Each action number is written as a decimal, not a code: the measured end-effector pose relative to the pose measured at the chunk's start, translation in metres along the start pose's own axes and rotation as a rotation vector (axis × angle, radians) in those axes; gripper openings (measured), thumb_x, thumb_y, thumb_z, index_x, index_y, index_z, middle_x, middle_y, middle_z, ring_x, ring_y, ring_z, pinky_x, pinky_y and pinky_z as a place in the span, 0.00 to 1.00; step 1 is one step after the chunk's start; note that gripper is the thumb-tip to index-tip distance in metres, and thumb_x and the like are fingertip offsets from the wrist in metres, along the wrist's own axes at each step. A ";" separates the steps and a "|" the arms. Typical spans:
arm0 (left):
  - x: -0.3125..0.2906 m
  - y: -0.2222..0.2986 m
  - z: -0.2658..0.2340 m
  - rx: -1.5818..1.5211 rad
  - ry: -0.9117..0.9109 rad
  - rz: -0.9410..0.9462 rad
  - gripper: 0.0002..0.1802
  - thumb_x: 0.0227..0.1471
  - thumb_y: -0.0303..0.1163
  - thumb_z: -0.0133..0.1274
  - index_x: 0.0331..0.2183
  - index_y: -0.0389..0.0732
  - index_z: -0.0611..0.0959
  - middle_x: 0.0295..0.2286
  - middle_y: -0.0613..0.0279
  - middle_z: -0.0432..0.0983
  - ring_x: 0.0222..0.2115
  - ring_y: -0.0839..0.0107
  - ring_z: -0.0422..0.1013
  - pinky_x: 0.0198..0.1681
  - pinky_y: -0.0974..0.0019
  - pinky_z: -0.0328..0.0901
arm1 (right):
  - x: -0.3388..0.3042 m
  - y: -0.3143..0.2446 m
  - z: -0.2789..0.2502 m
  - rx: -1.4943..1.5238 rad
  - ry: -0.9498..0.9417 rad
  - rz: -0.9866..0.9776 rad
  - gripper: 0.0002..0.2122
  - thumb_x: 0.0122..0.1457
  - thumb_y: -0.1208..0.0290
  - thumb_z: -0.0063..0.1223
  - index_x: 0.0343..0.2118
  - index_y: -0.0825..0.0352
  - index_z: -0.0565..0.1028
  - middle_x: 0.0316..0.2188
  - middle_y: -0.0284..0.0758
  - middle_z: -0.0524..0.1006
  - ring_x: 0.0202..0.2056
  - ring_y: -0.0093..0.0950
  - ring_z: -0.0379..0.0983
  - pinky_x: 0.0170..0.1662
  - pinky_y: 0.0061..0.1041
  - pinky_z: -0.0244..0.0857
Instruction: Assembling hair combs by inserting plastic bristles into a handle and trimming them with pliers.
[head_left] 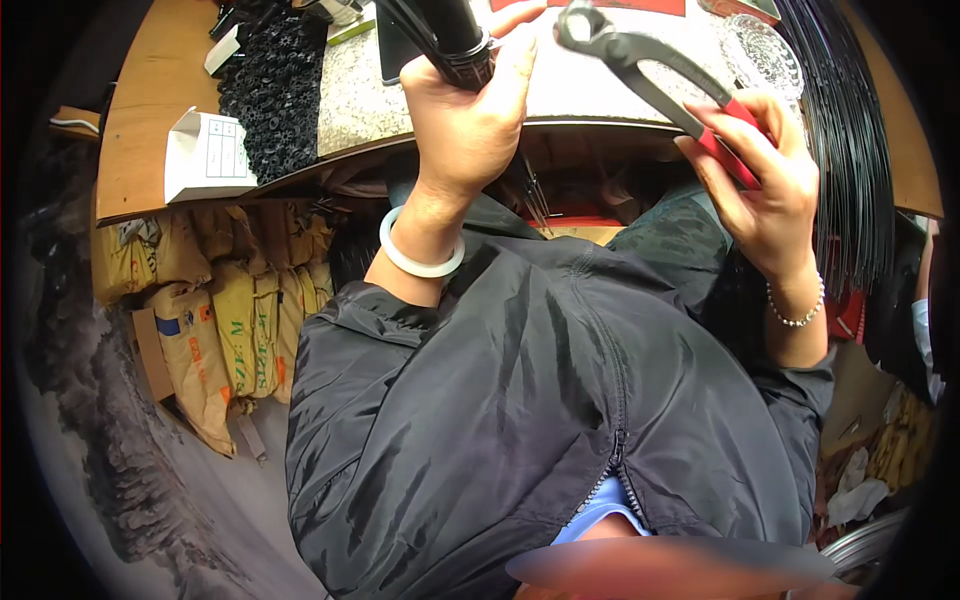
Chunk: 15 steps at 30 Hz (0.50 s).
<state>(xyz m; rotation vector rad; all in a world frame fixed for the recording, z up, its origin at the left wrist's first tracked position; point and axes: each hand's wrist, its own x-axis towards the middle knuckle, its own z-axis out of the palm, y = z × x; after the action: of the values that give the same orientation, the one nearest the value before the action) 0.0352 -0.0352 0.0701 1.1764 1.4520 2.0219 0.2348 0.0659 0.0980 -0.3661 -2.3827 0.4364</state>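
My left hand (462, 140) is closed round a bundle of black rods or cables (452, 32), held upright over the table's near edge. A thin metal wire or ring (482, 42) circles the bundle just above my fist. Thin dark strands (530, 190) hang below that hand; I cannot tell whether they belong to the bundle. In my right hand (770, 190) is a pair of end-cutting pincers (655, 80) with red grips, my fingers wrapped round both handles. Their jaws point left toward the bundle and stay apart from it.
Small black plastic parts (285, 100) lie heaped on the table's left side, beside an open white carton (210, 155). Long black strands (845, 130) drape over the right edge near a clear glass dish (765, 55). Stuffed sacks (230, 330) stand below at left.
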 end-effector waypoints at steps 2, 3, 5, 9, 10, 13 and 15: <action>-0.009 -0.016 -0.017 -0.071 -0.029 -0.062 0.10 0.48 0.18 0.47 0.35 0.31 0.78 0.13 0.74 0.65 0.12 0.86 0.58 0.13 0.79 0.49 | 0.001 -0.004 -0.004 -0.129 -0.018 -0.057 0.14 0.39 0.78 0.63 0.33 0.68 0.76 0.29 0.35 0.70 0.30 0.28 0.69 0.32 0.21 0.65; -0.003 -0.008 -0.009 -0.054 -0.043 -0.024 0.11 0.50 0.20 0.47 0.38 0.30 0.77 0.12 0.72 0.64 0.09 0.86 0.57 0.12 0.79 0.51 | 0.002 -0.006 -0.006 -0.273 -0.033 -0.104 0.14 0.40 0.76 0.63 0.33 0.67 0.76 0.29 0.35 0.70 0.28 0.29 0.70 0.30 0.22 0.66; 0.000 -0.003 0.000 -0.039 -0.056 0.015 0.13 0.51 0.22 0.48 0.41 0.29 0.76 0.11 0.71 0.63 0.07 0.85 0.55 0.10 0.80 0.52 | 0.004 -0.008 -0.008 -0.354 -0.028 -0.146 0.14 0.39 0.74 0.64 0.33 0.66 0.76 0.30 0.35 0.70 0.27 0.29 0.71 0.29 0.23 0.67; -0.001 -0.006 0.002 -0.058 -0.077 -0.006 0.14 0.51 0.22 0.48 0.41 0.29 0.75 0.11 0.71 0.63 0.08 0.85 0.56 0.10 0.80 0.52 | 0.006 -0.011 -0.011 -0.458 -0.005 -0.215 0.14 0.39 0.70 0.65 0.32 0.64 0.76 0.30 0.34 0.71 0.28 0.28 0.71 0.29 0.23 0.67; -0.002 -0.008 0.000 -0.109 -0.102 -0.006 0.14 0.51 0.22 0.48 0.41 0.29 0.75 0.11 0.71 0.63 0.08 0.85 0.56 0.11 0.80 0.52 | 0.006 -0.011 -0.011 -0.487 0.003 -0.235 0.14 0.40 0.69 0.65 0.31 0.64 0.76 0.31 0.34 0.71 0.29 0.28 0.71 0.29 0.23 0.67; -0.004 -0.008 0.001 -0.087 -0.105 -0.025 0.14 0.51 0.22 0.48 0.41 0.28 0.75 0.12 0.71 0.63 0.09 0.85 0.56 0.11 0.80 0.52 | 0.003 -0.006 -0.011 -0.519 0.051 -0.309 0.12 0.41 0.69 0.64 0.30 0.65 0.76 0.32 0.34 0.72 0.29 0.29 0.71 0.30 0.23 0.67; -0.004 -0.005 0.002 -0.116 -0.100 -0.045 0.14 0.51 0.23 0.48 0.41 0.28 0.75 0.12 0.71 0.63 0.09 0.85 0.56 0.11 0.79 0.52 | 0.004 -0.009 -0.012 -0.536 0.044 -0.307 0.12 0.42 0.70 0.63 0.30 0.66 0.76 0.32 0.34 0.73 0.29 0.30 0.71 0.31 0.24 0.67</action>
<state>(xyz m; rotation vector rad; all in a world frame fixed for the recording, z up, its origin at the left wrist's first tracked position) 0.0383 -0.0356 0.0640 1.1685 1.2845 1.9596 0.2387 0.0623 0.1127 -0.2323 -2.4300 -0.3550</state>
